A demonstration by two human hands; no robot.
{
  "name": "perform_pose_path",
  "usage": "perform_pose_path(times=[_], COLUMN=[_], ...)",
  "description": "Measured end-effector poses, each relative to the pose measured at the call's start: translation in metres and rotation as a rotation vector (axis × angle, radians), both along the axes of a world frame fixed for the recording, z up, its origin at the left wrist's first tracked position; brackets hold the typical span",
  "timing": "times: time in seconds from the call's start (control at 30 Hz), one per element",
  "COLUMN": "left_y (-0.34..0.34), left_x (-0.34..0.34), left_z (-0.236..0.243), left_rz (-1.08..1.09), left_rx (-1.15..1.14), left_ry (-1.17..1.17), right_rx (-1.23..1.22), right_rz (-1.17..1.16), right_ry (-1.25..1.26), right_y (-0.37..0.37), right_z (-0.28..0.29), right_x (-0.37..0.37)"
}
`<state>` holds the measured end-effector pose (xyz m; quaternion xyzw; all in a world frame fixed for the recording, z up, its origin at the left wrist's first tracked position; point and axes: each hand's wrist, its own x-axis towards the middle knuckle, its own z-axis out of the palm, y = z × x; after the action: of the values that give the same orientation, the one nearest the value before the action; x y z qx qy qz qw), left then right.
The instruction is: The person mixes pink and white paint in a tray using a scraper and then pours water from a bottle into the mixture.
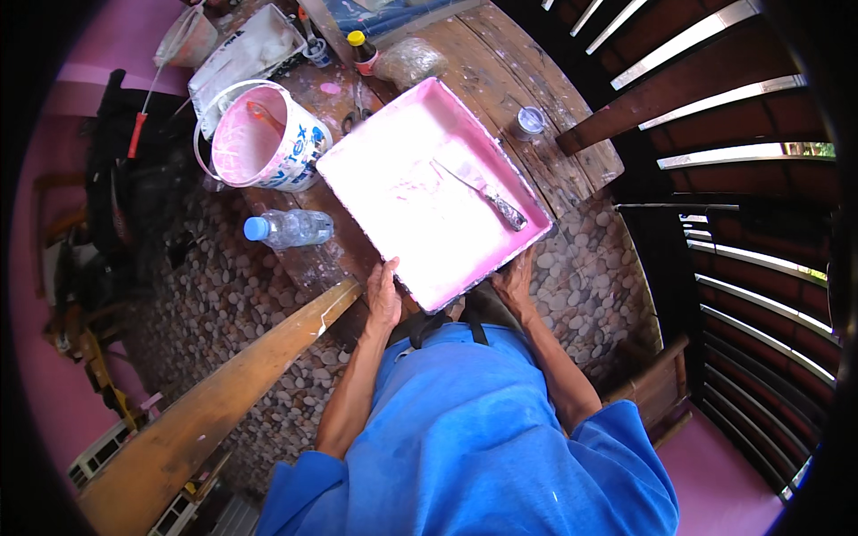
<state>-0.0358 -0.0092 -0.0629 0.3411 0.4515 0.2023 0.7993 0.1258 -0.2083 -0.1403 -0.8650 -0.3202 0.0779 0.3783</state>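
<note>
Head cam, looks steeply down, close over table; rim prob. warped.

A house under decoration is showing here, likely a porch or terrace serving as a painter's work spot. A paint-splashed wooden bench is carrying a pink-coated tray, with a paint bucket sitting at ten o'clock of it. Pink walls, pebble flooring and slatted railings are surrounding them.

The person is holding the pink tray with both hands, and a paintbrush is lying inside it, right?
Not quite. Both hands, left hand and right hand, do hold the pink tray, but the head view shows a knife lying inside it, not a paintbrush.
</note>
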Motion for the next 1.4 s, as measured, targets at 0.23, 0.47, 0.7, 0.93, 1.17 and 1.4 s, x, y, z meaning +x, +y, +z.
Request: perform_pose_path(times=[0.23,0.47,0.7,0.93,1.17,1.4], left_y=[0.001,-0.007,0.088,0.137,0.099,0.032], left_x=[0.007,0.026,0.056,0.043,0.057,0.074], left_z=[-0.017,0.028,0.061,0.083,0.112,0.199], left_rz=[0.033,0.106,0.734,0.808,0.72,0.366], left_rx=[0.056,0.436,0.907,0.961,1.166,1.439], left_ry=[-0.033,0.414,0.959,1.047,0.801,0.513], right_rx=[-0.069,0.176,0.266,0.026,0.003,0.387], right_rz=[-0.039,-0.273,0.62,0.714,0.803,0.748], right_ry=[0.0,0.24,0.634,0.715,0.613,0.134], right_y=[-0.029,-0.028,0.094,0.093,0.111,0.151], right_z=[0.021,0.085,0.204,0.162,0.169,0.213], right_x=[0.02,0.066,0.094,0.072,0.067,0.044])
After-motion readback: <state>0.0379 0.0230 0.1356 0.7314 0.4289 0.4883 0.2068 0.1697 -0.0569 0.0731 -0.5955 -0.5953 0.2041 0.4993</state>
